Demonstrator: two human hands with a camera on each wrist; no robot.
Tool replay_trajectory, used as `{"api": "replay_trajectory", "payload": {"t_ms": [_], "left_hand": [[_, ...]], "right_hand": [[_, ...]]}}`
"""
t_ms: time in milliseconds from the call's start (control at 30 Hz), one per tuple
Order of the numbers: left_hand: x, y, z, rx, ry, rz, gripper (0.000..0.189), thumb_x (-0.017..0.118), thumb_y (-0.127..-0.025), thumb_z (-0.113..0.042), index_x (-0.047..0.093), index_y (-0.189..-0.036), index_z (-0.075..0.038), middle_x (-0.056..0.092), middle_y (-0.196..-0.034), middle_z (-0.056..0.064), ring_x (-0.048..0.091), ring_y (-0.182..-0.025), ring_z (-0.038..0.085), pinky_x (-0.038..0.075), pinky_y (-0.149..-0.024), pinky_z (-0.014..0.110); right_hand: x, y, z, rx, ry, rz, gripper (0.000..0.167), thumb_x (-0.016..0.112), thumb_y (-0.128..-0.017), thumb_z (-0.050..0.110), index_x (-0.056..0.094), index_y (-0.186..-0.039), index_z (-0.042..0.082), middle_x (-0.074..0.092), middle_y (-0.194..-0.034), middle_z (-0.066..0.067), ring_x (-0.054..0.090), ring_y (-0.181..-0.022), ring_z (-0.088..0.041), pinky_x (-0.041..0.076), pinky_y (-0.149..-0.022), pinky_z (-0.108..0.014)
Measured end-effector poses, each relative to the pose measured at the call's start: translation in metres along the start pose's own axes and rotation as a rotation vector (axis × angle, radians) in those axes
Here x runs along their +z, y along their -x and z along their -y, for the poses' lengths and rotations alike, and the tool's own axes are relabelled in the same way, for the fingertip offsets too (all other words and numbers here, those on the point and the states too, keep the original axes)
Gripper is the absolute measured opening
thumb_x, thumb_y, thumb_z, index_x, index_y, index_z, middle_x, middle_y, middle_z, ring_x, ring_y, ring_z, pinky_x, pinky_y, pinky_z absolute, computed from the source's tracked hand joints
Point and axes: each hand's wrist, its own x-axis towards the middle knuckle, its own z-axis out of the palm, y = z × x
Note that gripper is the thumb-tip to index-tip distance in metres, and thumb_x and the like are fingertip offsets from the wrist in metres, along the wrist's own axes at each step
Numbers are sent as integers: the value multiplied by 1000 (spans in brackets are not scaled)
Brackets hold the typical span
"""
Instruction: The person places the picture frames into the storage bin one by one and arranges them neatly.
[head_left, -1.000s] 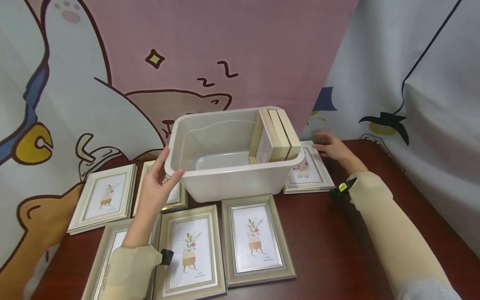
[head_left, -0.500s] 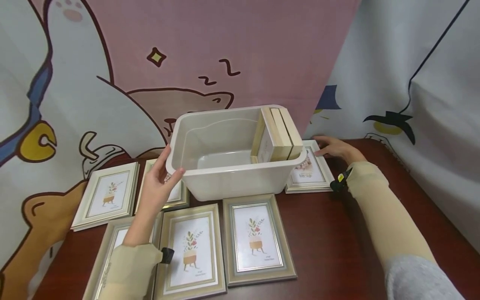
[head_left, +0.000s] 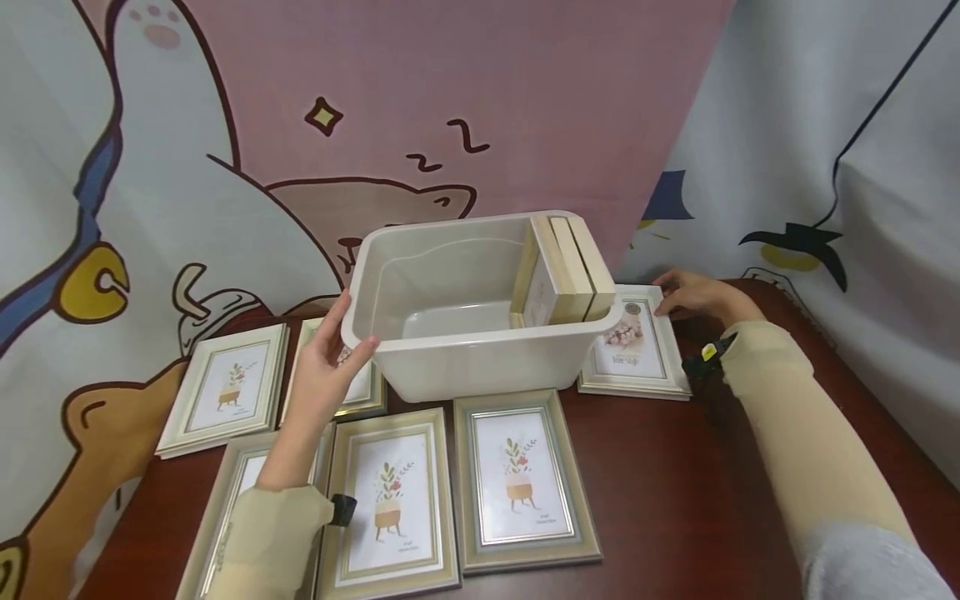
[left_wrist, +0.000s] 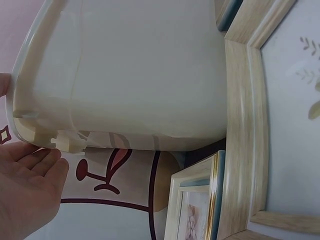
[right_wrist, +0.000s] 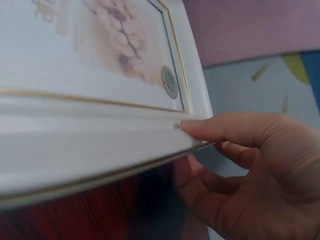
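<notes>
A pale plastic bin (head_left: pixel 480 362) stands at the back of the table. My left hand (head_left: pixel 318 379) grips its left rim, thumb over the near corner; in the left wrist view the fingers curl beneath the lip. Right of the bin lies a white picture frame (head_left: pixel 630 354) with a blossom print, apparently stacked on another. My right hand (head_left: pixel 701 298) pinches its far right corner. In the right wrist view the thumb presses the frame's top face (right_wrist: pixel 100 135) and the other fingers bend underneath. Inside the bin, light wood-edged picture frames (head_left: pixel 572 271) stand on edge along the right wall.
Several picture frames lie before the bin, including two with plant prints (head_left: pixel 393 500) (head_left: pixel 525 483). At left lies a white-edged frame (head_left: pixel 232 387), beside a gold-edged one (head_left: pixel 363 392) partly behind my left hand. A printed cloth (head_left: pixel 570 100) hangs behind the dark table (head_left: pixel 660 483).
My right hand has come onto the blossom-print frame's corner and now pinches it; the frame has turned slightly and slid a little from the bin. The left hand stays on the rim.
</notes>
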Motion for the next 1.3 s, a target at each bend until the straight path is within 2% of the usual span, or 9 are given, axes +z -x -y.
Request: {"api": "replay_trajectory", "payload": {"t_ms": [133,333,433,567,667,733,867,967,1300], "left_hand": [[0,1,-1,-4,-2,-4,69,64,-96,-8,31,-156,-10,31,-163,6,38,-146,29,40,-107,8],[0,0,-1,-8,-7,-3,70,65,-95,-9,32,-156,-11,30,-164,2,39,-146,26,39,-109,10],[1,-1,-1,-7,-14,-1,70,65,-96,-10,32,-156,-12,30,-164,2,39,-146,25,38,-113,16],[2,-1,-2,-10,-14,5,69,65,-96,-11,32,-156,-11,30,-164,3,38,-147,24,36,-117,24],[2,-2,-2,-8,-11,7,69,65,-96,-11,32,-156,-10,29,-164,3,38,-147,24,36,-117,24],[2,-3,-1,-5,-13,4,69,65,-95,-10,32,-156,-10,29,-164,3,38,-147,24,36,-116,21],[0,-4,0,1,-30,-2,70,65,-95,-11,31,-156,-10,29,-164,3,39,-147,25,37,-114,18],[0,-3,1,-2,-41,1,70,65,-96,-12,31,-156,-11,29,-164,1,39,-147,24,37,-115,20],[0,-2,1,-7,-42,4,69,65,-96,-13,31,-156,-12,28,-164,-1,37,-148,22,33,-120,28]], "right_hand": [[-3,13,-5,-10,-43,-43,75,67,-93,9,18,-146,-12,41,-137,-31,58,-99,-8,59,-90,-34],[-8,33,-14,-45,-135,-111,75,69,-94,18,23,-151,3,39,-147,-28,64,-94,-2,61,-88,-31],[-10,44,-17,-49,-177,-126,77,71,-93,21,25,-154,9,35,-151,-23,66,-95,-1,62,-88,-30],[-12,58,-18,-68,-225,-154,73,71,-93,20,31,-153,12,53,-134,-3,67,-95,-2,62,-86,-28],[-13,67,-18,-98,-284,-183,62,69,-94,15,39,-149,15,64,-111,15,69,-93,-3,63,-83,-27],[-13,73,-17,-115,-338,-206,56,68,-94,12,45,-145,19,68,-101,19,70,-91,-4,63,-80,-27],[-13,81,-14,-150,-400,-249,52,67,-94,8,51,-141,26,71,-97,18,72,-88,-5,63,-76,-26],[-12,86,-12,-191,-416,-276,54,66,-94,4,51,-142,22,72,-97,15,72,-86,-5,63,-73,-25],[-12,110,6,-385,-598,-311,55,64,-88,-15,57,-136,9,76,-101,4,74,-83,-11,64,-67,-27]]}}
